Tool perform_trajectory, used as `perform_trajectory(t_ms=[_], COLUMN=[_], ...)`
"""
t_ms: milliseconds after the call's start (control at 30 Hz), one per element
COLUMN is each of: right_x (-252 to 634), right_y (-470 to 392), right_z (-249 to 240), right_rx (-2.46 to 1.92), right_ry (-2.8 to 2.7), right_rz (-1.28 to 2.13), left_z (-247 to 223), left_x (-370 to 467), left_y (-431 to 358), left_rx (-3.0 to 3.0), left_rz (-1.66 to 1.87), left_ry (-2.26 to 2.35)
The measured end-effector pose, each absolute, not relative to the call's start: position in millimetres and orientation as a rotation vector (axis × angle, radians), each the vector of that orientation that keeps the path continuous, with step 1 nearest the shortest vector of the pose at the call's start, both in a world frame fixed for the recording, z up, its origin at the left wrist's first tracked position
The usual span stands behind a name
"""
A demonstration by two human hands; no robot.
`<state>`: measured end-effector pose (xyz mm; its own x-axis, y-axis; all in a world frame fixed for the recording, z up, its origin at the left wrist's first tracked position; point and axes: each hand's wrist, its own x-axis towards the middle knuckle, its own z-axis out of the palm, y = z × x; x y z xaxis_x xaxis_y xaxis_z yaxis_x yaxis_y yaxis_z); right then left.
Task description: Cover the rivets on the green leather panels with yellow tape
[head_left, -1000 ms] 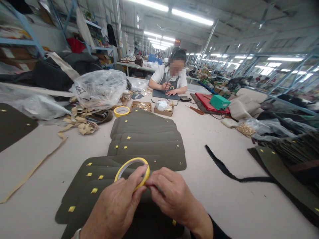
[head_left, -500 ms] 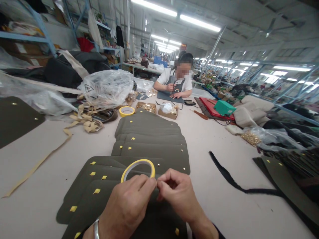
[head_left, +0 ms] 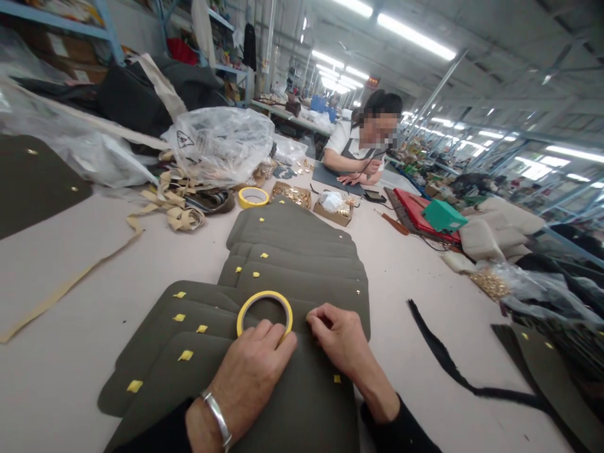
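My left hand (head_left: pixel 252 371) grips the lower edge of a roll of yellow tape (head_left: pixel 241 309), which stands tilted over the dark green panels. To its right, my right hand (head_left: pixel 342 336) has thumb and forefinger pinched together; whatever is between them is too small to make out. The two hands are apart. Below them lies a dark green panel (head_left: pixel 302 402) with a small yellow tape piece (head_left: pixel 336 379) near its right edge. More overlapping panels (head_left: pixel 297 233) extend away, some bearing yellow pieces or small metal studs.
A second yellow tape roll (head_left: pixel 253 197) lies beyond the panels, near boxes of gold-coloured parts (head_left: pixel 292 195). A person (head_left: pixel 361 151) works across the table. A black strip (head_left: pixel 438 352) lies at right; plastic bags (head_left: pixel 221 145) and beige strips (head_left: pixel 184 217) are at left.
My hands have moved apart, the right one shifting away from the tape roll. The roll stays in my left hand. The camera view has shifted, and the person opposite holds a hand differently.
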<state>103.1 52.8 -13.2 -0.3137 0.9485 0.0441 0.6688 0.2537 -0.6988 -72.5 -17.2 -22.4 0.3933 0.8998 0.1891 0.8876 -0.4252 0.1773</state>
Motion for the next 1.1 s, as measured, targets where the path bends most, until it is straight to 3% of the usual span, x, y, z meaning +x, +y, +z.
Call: perform_trajectory(t_ms=[233,433,567,733,867,1100], right_x=[93.6,100.3,112.8,114.4,101.0,107.4], right_y=[55.7,59.2,55.0,47.6,48.4,44.0], right_z=[-19.7,-26.5,-25.1,-28.3,-31.8,-8.2], right_rx=[-1.474,-1.593,-1.454,-1.171,-1.371,-1.544], right_ry=[-2.226,-2.051,-1.984,-2.361,-2.348,-2.408], right_rz=[0.518,0.693,0.832,0.415,0.320,0.439], left_z=[-25.5,-28.9,-28.1,-31.6,-32.0,-13.0], left_x=[-74.0,-78.2,-76.7,-75.0,-78.6,-83.4], left_y=[-17.0,-12.6,-5.2,4.1,9.4,8.1], left_rx=[2.483,2.492,2.562,2.635,2.671,2.731], left_rz=[0.400,0.415,0.426,0.478,0.479,0.601], left_ry=[1.662,1.816,1.886,1.921,1.893,1.760])
